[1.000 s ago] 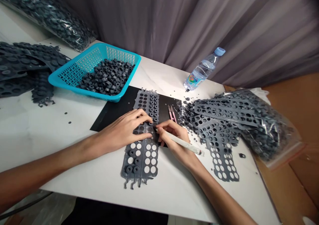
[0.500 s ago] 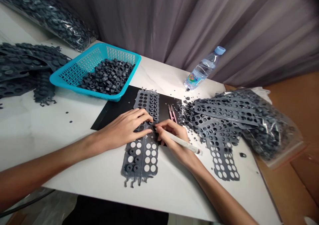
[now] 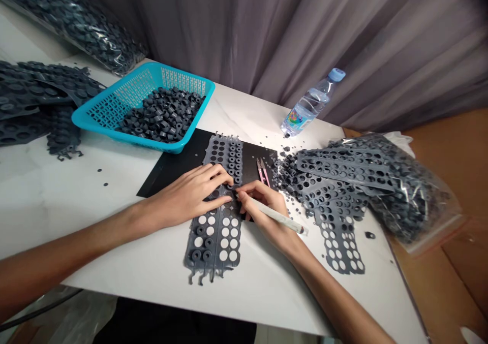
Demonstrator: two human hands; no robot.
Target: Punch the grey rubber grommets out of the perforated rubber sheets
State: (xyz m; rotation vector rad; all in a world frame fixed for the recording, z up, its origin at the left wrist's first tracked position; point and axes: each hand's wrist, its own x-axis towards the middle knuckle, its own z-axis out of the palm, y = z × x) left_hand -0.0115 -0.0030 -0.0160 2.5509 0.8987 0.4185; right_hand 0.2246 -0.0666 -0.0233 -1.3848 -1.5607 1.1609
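A dark grey rubber sheet [image 3: 219,242] lies lengthwise in front of me, its far part on a black mat [image 3: 173,168]. Some of its round places hold ring-shaped parts; others are bare holes showing white table. My left hand [image 3: 202,189] rests across the middle of the sheet, thumb and fingers apart, steadying nothing between them that I can see. My right hand [image 3: 265,204] grips a white pen-like tool [image 3: 280,218], its tip at the sheet's right column by my left fingertips. The exact contact at the tip is hidden. Pink-handled thread snips [image 3: 263,173] lie on the mat beyond my right hand.
A blue basket [image 3: 101,135] of small grey rings stands back left, beside piled rubber sheets [image 3: 34,95] and a filled clear bag [image 3: 102,39]. To the right are a water bottle [image 3: 308,105], punched sheets [image 3: 343,168], scattered bits and another filled bag [image 3: 430,207].
The whole view has shifted very slightly. Both hands keep nearly the same place on the sheet, the tool still in my right hand.
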